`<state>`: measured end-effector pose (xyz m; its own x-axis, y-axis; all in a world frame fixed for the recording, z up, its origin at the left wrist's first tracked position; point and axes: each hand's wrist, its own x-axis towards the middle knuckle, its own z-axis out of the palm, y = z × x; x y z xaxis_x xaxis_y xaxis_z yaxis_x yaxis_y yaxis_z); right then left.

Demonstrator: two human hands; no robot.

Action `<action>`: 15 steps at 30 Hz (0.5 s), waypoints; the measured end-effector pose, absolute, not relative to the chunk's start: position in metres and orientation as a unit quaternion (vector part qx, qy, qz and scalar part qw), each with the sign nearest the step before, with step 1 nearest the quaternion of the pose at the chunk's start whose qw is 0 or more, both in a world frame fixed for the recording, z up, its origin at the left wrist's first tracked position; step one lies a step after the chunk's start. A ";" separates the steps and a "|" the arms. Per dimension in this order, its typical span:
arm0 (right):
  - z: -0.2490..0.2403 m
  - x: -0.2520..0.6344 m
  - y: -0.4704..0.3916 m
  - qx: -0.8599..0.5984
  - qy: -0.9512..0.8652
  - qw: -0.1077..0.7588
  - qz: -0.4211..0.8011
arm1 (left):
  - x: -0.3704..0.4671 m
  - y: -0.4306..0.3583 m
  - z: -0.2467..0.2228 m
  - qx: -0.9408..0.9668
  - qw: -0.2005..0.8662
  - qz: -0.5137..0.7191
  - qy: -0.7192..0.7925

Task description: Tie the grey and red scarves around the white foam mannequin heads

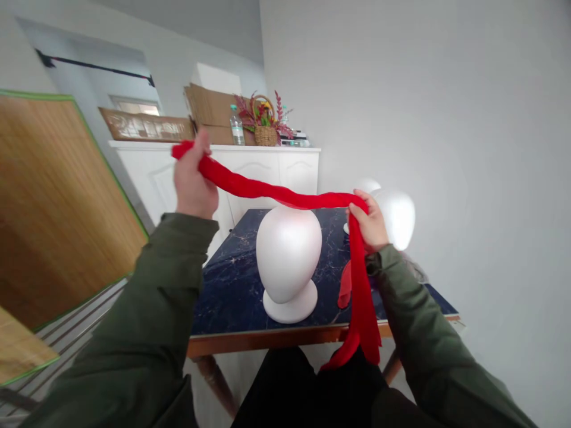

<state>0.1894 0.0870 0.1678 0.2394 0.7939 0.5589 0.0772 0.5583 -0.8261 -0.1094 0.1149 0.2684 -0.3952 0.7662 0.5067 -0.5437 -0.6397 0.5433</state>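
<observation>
A long red scarf stretches between my two hands, gathered into a narrow band. My left hand is raised and closed around one end of it. My right hand pinches the band further along, and the loose tail hangs down past the table's front edge. Just behind and below the band, a white mannequin head stands upright on its round base on the table; the scarf crosses in front of its top. Whether scarf and head touch, I cannot tell.
The dark blue marbled table has a wooden edge. More white heads stand at its back right, near a pinkish cloth. Behind is a white cabinet bearing a bottle, a flower basket and cardboard.
</observation>
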 end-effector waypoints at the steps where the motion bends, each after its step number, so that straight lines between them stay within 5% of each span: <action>1: 0.162 0.182 0.104 -0.463 -0.557 0.647 0.238 | -0.107 0.134 0.260 0.356 0.423 0.815 0.170; 5: 0.102 0.165 0.127 -0.600 -0.580 0.506 0.217 | -0.106 0.156 0.181 0.315 0.526 0.756 0.229; 11: 0.008 0.175 0.066 -0.632 -0.670 0.363 0.143 | -0.125 0.082 0.052 0.344 0.630 0.634 0.289; 15: -0.007 0.176 0.032 -0.666 -0.710 0.228 -0.021 | -0.128 0.029 0.019 0.497 0.560 0.545 0.377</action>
<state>0.1760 0.0323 -0.0074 -0.0097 0.9362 0.3512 0.9553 0.1125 -0.2735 -0.1285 0.0286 0.0188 0.1210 0.9853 0.1206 -0.2355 -0.0895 0.9677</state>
